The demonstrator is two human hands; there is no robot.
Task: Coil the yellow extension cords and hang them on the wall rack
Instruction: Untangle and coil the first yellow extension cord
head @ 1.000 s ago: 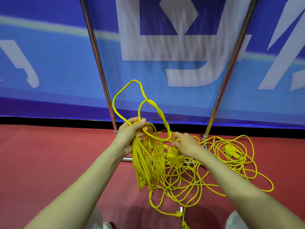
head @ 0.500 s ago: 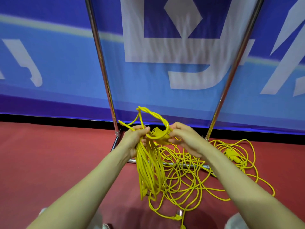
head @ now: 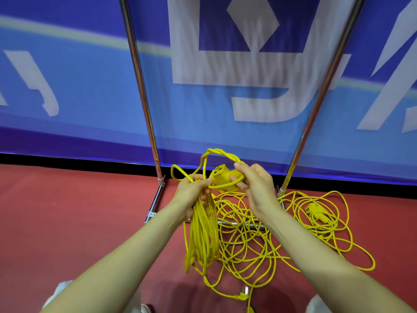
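My left hand (head: pixel 194 188) grips the top of a coiled bundle of yellow extension cord (head: pixel 203 231) that hangs down in long loops. My right hand (head: pixel 252 184) holds the cord's yellow socket block (head: pixel 222 175) and a strand beside it, close to the left hand. A twisted loop of cord (head: pixel 222 153) arches over both hands. Loose yellow cord (head: pixel 246 245) lies tangled on the red floor below. A second loose yellow cord (head: pixel 320 215) with its own socket end lies to the right.
A metal rack stands in front of a blue banner wall, with a left upright (head: pixel 140 86), a right upright (head: pixel 320 86) and a base bar (head: pixel 155 202) on the red floor (head: pixel 67 211). A plug (head: pixel 241 295) lies near my feet.
The tall loop of cord above my hands has been drawn down into a small twisted loop. My right hand rose with the socket block and came close to the left hand.
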